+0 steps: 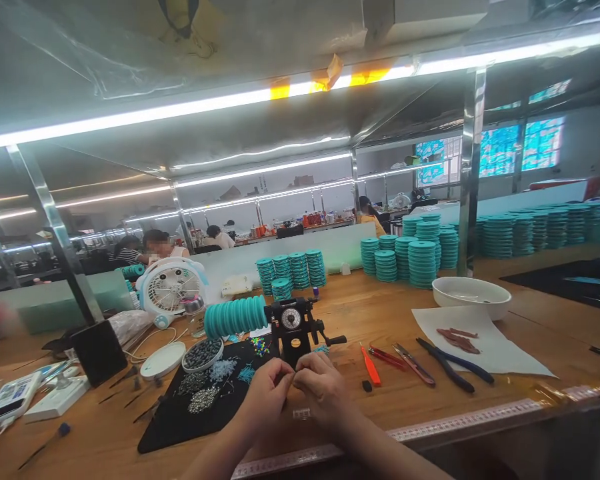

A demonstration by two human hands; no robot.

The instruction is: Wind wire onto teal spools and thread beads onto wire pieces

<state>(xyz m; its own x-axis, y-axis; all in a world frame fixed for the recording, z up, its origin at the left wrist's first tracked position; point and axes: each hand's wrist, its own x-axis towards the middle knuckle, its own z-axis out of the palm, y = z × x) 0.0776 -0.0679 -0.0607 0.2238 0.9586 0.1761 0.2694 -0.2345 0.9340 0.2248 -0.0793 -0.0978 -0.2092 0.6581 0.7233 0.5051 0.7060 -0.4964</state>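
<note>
Both hands meet just in front of a black hand-cranked winder that carries a row of teal spools. My left hand pinches with thumb and forefinger; whatever lies between its tips is too small to name. Its fingertips are close to those of my right hand, which is also closed in a pinch on something too small to make out. Left of my hands, a black mat bears silver beads, pale blue pieces and a round dish of dark beads.
To the right lie an orange tool, red-handled tweezers, dark blue pliers, a paper sheet and a white bowl. Teal spool stacks and a white fan stand behind. People sit beyond the partition.
</note>
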